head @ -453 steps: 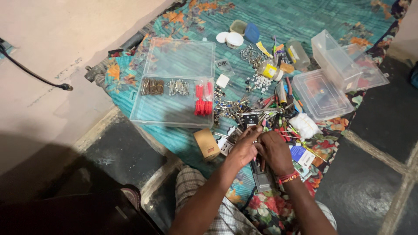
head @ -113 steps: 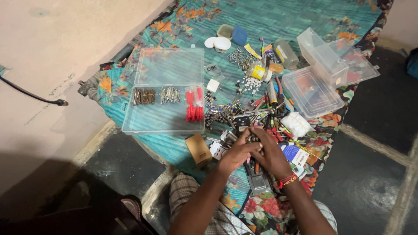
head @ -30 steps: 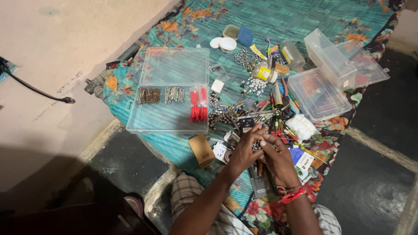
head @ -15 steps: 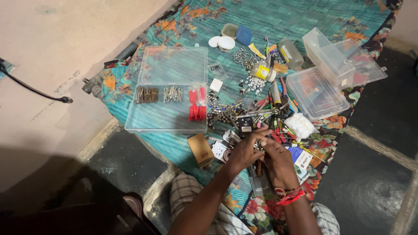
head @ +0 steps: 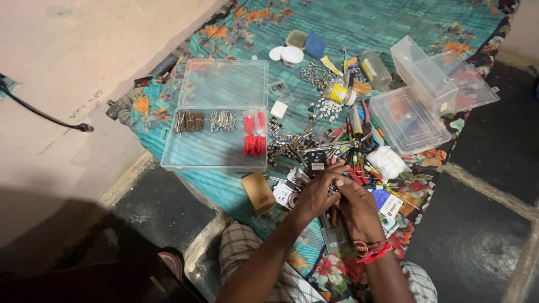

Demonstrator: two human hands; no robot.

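My left hand [head: 315, 193] and my right hand [head: 356, 203] meet over a heap of small metal hardware [head: 297, 145] on a teal flowered cloth [head: 393, 22]. The fingers of both hands are curled together around a small metal piece [head: 333, 188], mostly hidden between them. A red thread band circles my right wrist. Just beyond my fingertips lies a small black box [head: 316, 160]. A flat clear organiser box [head: 216, 147] lies open to the left, with nails, screws and red wall plugs [head: 254, 133] in its compartments.
Clear plastic containers [head: 415, 120] stand at the right. A brown cardboard box [head: 259, 192] lies left of my hands, a white bag [head: 387, 161] to the right. Small round tubs [head: 292, 54] and a jar [head: 374, 68] sit at the back. A black cable [head: 42, 115] crosses the floor at left.
My hands have stayed together over the same spot, with the fingers shifting slightly around the small piece. The view has drifted a little.
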